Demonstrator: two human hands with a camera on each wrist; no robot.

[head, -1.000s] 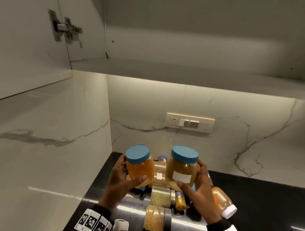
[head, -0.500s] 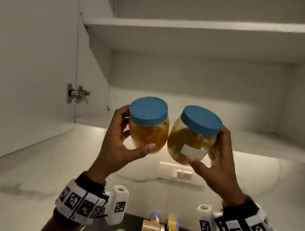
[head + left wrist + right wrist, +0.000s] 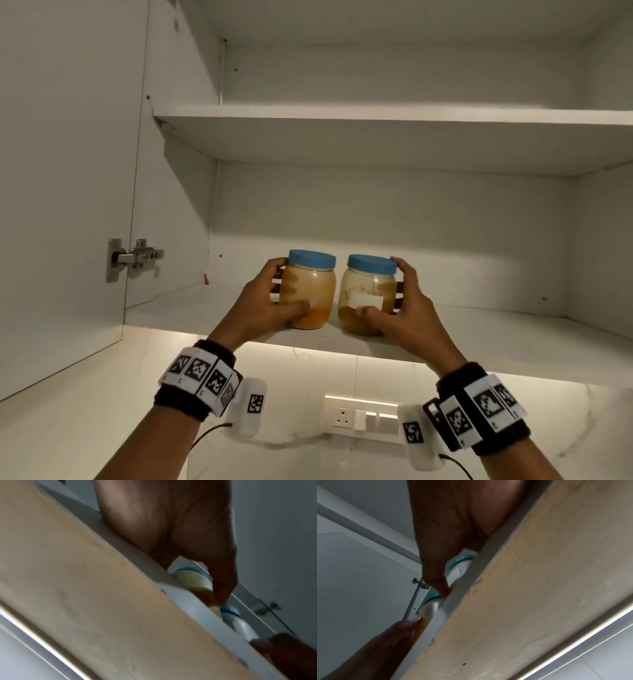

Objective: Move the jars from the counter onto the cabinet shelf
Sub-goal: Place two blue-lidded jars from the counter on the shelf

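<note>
Two clear jars with blue lids stand upright side by side near the front edge of the lower cabinet shelf [image 3: 496,329]. The left jar [image 3: 308,294] holds orange contents, and my left hand [image 3: 296,283] grips it from the left, thumb across the front. The right jar [image 3: 368,298] carries a white label, and my right hand [image 3: 376,286] grips it from the right. The left wrist view looks up past the shelf's underside [image 3: 85,588] at the left jar [image 3: 193,581]. The right wrist view shows the labelled jar [image 3: 458,568] under my thumb.
The cabinet door [image 3: 68,171] stands open at the left on its metal hinge [image 3: 133,258]. An upper shelf [image 3: 376,116] spans the cabinet above the jars. A switch panel [image 3: 363,416] sits on the marble wall below, under a light strip.
Both hands have carried the jars up from above the counter to the lower shelf, where they now stand. The view has tilted upward, so the counter has dropped out of sight.
</note>
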